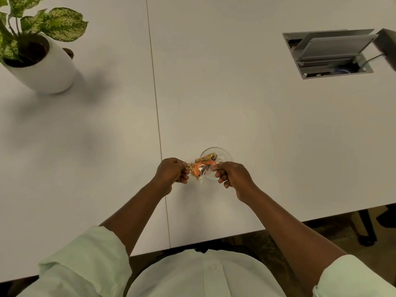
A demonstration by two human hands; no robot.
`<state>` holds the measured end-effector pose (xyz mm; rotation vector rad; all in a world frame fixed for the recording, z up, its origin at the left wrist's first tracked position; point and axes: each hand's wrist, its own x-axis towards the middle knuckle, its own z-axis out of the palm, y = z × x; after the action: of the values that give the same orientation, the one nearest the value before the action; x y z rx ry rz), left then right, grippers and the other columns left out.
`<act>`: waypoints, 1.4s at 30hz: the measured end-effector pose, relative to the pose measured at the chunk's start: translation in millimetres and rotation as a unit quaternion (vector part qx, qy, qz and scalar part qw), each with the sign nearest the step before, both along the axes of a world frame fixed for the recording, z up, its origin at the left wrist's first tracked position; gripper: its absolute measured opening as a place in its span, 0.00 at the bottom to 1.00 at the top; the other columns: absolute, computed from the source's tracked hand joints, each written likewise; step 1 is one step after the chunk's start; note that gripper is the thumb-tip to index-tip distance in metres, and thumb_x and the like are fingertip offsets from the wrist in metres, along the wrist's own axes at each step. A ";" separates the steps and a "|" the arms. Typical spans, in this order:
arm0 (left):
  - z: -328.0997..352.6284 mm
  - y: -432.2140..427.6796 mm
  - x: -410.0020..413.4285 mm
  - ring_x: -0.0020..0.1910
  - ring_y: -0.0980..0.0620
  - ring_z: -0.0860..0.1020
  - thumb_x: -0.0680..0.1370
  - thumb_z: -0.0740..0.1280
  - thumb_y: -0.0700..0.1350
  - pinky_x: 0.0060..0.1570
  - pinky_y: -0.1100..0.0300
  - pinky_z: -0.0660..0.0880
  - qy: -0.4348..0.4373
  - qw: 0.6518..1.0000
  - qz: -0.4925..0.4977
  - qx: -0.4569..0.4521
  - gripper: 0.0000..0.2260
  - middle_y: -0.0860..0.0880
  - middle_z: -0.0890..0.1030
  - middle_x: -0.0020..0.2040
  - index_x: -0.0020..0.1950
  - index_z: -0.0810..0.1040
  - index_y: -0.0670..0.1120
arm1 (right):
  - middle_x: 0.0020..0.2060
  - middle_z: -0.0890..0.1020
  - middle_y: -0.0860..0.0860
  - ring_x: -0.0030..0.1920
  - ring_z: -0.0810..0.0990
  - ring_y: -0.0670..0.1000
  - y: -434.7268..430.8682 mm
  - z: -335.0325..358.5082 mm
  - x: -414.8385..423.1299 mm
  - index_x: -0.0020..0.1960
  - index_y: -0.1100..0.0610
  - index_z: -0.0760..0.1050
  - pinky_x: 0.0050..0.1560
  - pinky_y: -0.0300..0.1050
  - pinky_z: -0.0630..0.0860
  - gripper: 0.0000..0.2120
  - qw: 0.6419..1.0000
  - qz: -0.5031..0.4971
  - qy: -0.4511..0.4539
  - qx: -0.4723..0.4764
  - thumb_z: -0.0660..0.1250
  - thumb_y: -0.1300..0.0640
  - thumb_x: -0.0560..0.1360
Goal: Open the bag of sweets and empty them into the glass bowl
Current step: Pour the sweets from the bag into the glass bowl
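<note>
**Sweets bag held over the glass bowl on a white bench**

A wide white bench [235,103] fills most of the frame, made of two panels that meet at a thin dark seam running from the top centre down toward the lower middle. Its surface is matte and bare apart from a few things. In the upper left stands a white pot [46,69] with a speckled green plant [53,20]. In the upper right a grey cable hatch [327,54] is set into the bench, its flap propped open, with a cable leading out of it. Past the bench's near edge, lower right, dark floor and a chair base show.

Just right of the seam, in the middle of the frame, sits the glass bowl [222,153]. The clear bag of sweets [202,166], orange and gold inside, is held just over the bowl's near left rim. The left hand [172,171] pinches its left end with curled fingers; the right hand [233,176] is closed on its right end. Pale green rolled sleeves [85,260] frame the bottom.
</note>
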<state>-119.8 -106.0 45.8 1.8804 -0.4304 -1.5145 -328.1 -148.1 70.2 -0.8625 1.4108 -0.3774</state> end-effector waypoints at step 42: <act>19.7 3.6 -6.9 0.33 0.50 0.77 0.78 0.61 0.36 0.31 0.60 0.70 -0.119 0.993 0.011 -0.013 0.08 0.46 0.82 0.41 0.49 0.80 0.41 | 0.33 0.81 0.52 0.29 0.75 0.48 1.2 -13.0 -1.5 0.47 0.60 0.82 0.27 0.39 0.66 0.09 1.000 0.006 0.001 -0.010 0.65 0.58 0.79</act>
<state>-126.7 -102.3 65.5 2.0462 -0.5325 -1.2687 -329.6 -146.9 57.2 -0.8871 1.4042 -0.3816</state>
